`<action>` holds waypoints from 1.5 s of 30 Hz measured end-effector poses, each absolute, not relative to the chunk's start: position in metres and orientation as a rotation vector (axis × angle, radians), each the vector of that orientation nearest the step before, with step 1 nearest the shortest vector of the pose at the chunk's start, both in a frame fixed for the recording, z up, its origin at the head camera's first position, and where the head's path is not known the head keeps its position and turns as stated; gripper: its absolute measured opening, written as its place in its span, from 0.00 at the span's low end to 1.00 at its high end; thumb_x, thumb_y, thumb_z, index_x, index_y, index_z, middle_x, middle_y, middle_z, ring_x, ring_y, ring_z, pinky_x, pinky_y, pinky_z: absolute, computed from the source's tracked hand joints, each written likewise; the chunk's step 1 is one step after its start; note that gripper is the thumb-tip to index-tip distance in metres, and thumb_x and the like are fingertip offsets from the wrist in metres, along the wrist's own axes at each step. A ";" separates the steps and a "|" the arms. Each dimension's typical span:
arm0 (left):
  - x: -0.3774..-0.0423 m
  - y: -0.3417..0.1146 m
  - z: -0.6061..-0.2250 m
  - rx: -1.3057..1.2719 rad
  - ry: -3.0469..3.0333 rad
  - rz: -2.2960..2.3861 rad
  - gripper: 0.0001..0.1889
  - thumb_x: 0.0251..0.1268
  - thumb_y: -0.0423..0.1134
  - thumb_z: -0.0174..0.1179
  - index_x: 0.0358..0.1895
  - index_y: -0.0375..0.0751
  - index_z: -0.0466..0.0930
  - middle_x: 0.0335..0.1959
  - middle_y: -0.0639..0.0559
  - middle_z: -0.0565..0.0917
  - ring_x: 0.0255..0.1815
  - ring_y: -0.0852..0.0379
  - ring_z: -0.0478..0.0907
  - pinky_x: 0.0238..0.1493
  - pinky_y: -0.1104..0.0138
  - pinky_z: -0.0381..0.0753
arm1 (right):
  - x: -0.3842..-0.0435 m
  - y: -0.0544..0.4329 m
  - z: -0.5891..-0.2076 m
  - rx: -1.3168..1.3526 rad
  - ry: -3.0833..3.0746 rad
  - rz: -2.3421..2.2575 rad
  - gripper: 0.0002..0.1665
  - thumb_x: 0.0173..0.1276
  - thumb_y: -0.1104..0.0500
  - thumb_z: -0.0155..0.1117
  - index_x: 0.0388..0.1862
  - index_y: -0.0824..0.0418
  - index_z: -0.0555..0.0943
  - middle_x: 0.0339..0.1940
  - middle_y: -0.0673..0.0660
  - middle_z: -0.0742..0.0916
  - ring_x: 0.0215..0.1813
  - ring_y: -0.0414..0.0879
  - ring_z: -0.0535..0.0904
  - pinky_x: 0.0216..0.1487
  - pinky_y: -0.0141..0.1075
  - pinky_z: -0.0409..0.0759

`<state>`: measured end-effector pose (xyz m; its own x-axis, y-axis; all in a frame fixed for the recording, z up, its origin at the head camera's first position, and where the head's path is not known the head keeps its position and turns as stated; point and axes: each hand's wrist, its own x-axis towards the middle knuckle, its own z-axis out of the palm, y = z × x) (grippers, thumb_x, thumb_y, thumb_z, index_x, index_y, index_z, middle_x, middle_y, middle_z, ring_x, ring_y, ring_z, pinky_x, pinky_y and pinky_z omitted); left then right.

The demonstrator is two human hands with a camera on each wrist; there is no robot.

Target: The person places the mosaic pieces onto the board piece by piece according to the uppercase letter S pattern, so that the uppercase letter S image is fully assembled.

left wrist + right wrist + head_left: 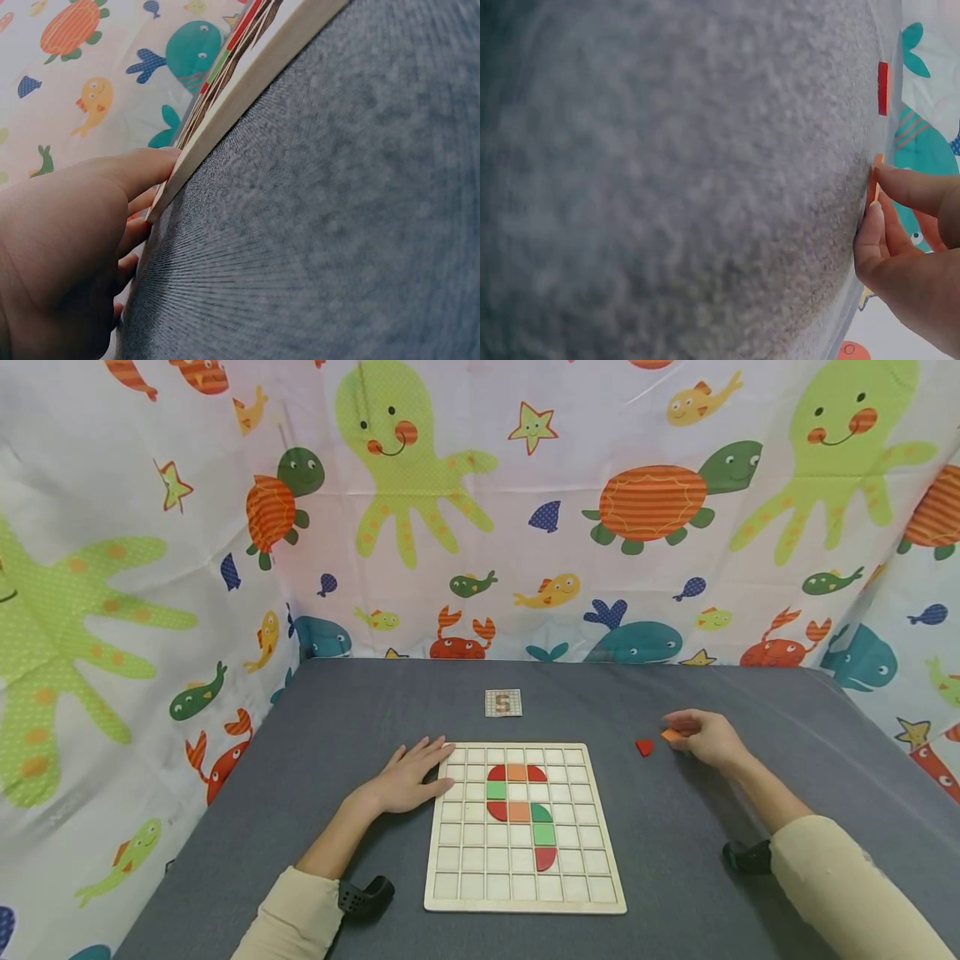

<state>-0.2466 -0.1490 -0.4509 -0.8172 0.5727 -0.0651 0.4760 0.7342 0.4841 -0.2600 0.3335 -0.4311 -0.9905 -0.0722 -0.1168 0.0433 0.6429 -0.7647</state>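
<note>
A wooden grid board (525,907) lies flat on the grey table, with red, orange and green tiles set in its cells in an S-like line. At its upper left edge rests my left hand (408,782), fingers extended; in the left wrist view the thumb (154,166) touches the rim. Off to the right of the board, my right hand (708,742) pinches an orange tile (670,736) between thumb and fingers, low at the cloth. A red tile (644,747) with a curved side lies just left of it, also seen in the right wrist view.
Behind the board lies a small card (503,702) printed with a grid and a coloured S-like pattern. The grey cloth (360,702) covers the table. A curtain (517,485) with sea animals hangs along the back and both sides.
</note>
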 end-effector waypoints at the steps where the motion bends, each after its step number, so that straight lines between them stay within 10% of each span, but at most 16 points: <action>1: -0.247 -0.149 -0.451 0.836 2.725 0.677 0.34 0.72 0.52 0.50 0.75 0.40 0.55 0.74 0.41 0.54 0.75 0.40 0.42 0.68 0.40 0.36 | -0.260 0.334 -0.430 -0.024 2.703 -1.286 0.25 0.66 0.70 0.60 0.62 0.76 0.69 0.58 0.74 0.75 0.57 0.62 0.72 0.44 0.34 0.77; 26: -0.246 -0.149 -0.452 0.849 2.723 0.686 0.34 0.73 0.52 0.50 0.74 0.39 0.55 0.74 0.40 0.54 0.75 0.39 0.43 0.67 0.40 0.36 | -0.257 0.343 -0.430 0.040 2.668 -1.244 0.29 0.64 0.63 0.67 0.61 0.74 0.72 0.42 0.62 0.77 0.44 0.53 0.69 0.38 0.38 0.70; 45: -0.246 -0.149 -0.450 0.851 2.712 0.694 0.34 0.73 0.51 0.50 0.74 0.39 0.54 0.74 0.40 0.54 0.75 0.39 0.42 0.67 0.40 0.36 | -0.252 0.345 -0.428 0.078 2.569 -1.375 0.27 0.69 0.58 0.62 0.61 0.74 0.70 0.49 0.61 0.81 0.44 0.44 0.75 0.41 0.34 0.79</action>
<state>-0.2464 -0.1486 -0.4501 -0.8097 0.5835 -0.0620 0.4820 0.7217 0.4969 -0.2524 0.3447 -0.4281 -0.9729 -0.0596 -0.2233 0.1526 0.5595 -0.8147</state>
